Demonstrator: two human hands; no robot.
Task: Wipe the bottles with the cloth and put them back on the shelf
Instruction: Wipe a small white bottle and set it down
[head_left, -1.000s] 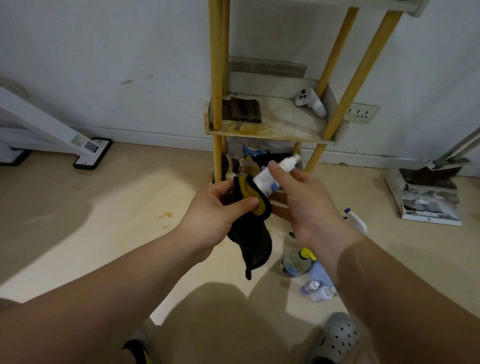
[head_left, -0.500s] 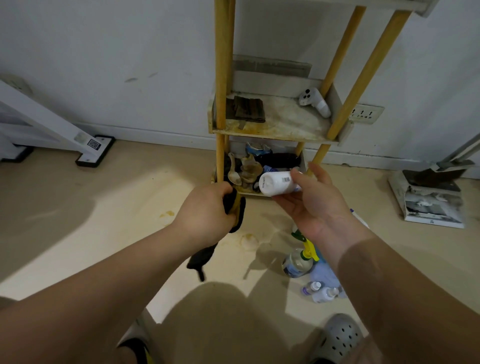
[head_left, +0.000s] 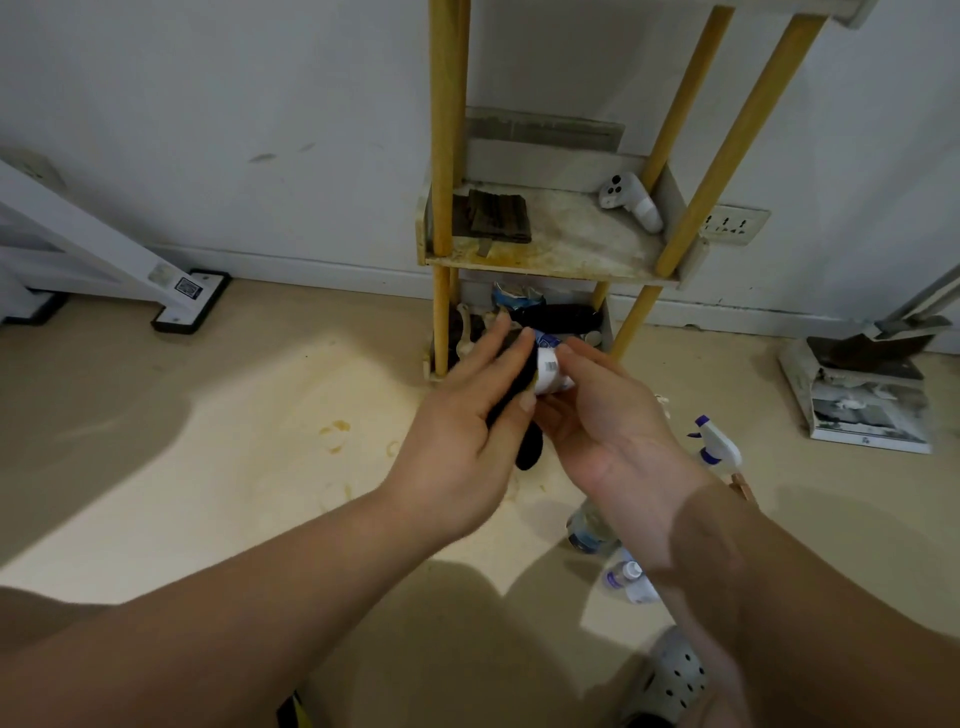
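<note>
Forearms fill the near part of the view, both reaching forward to meet at the middle of the frame. At about five o'clock, low on the floor (head_left: 218, 467), a perforated grey shoe (head_left: 675, 680) shows, and just above it lie the waiting bottles: a small purple-labelled bottle (head_left: 626, 576), a clear bottle (head_left: 589, 527) half hidden by the right wrist, and a spray bottle (head_left: 714, 441) with a purple nozzle at roughly three o'clock. At centre, the right hand (head_left: 613, 436) cradles a small white bottle (head_left: 550, 369) with a blue label, fingers curled under and around its lower body, thumb on top. The left hand (head_left: 462, 452) presses a dark cloth (head_left: 524, 410) against the bottle's side with fingers nearly straight and spread, palm down, the cloth trapped under them and hanging free below. That bottle looks light, rigid plastic, smooth and likely slippery under rubbing, so a hold round the body near the base, leaving the side clear for the cloth, seems soundest; the cloth is soft and limp and should follow the curve easily. Wiping appears under way, with return to the shelf not yet done. Beyond the hands, at twelve o'clock, stands the shelf (head_left: 561, 265) on yellow posts, its middle tier carrying a white controller (head_left: 631, 200) and a dark folded rag (head_left: 496, 215), its bottom tier cluttered with things too obscured to name.
</note>
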